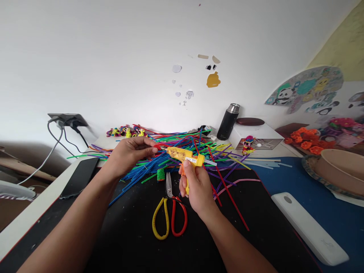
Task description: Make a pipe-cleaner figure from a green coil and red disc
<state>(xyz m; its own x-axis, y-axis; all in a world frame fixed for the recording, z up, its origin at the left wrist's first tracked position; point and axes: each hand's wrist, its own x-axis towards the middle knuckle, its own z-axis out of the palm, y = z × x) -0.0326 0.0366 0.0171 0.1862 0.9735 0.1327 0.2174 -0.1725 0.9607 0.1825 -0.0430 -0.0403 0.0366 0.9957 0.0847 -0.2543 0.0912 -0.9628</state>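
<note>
My right hand [198,188] is wrapped round the handle of a yellow hot glue gun [182,154], with a pale glue stick [210,162] jutting from its back. The gun's metal nozzle points left and meets, or nearly meets, a red pipe cleaner piece [160,145]. Thumb and fingers of my left hand [131,152] pinch that red piece; its shape is partly hidden. Behind both hands spreads a heap of coloured pipe cleaners [150,165]. Below them lie scissors [170,195] with one yellow and one red handle, near a small green fuzzy roll [160,174].
Small fuzzy figures [127,131] sit at the back left, another figure [248,145] at right. A black thermos [228,122] stands beside a white box [257,136]. A phone [80,178] lies left, a white power bank [309,227] right. Plugged cables [68,127] hang at left.
</note>
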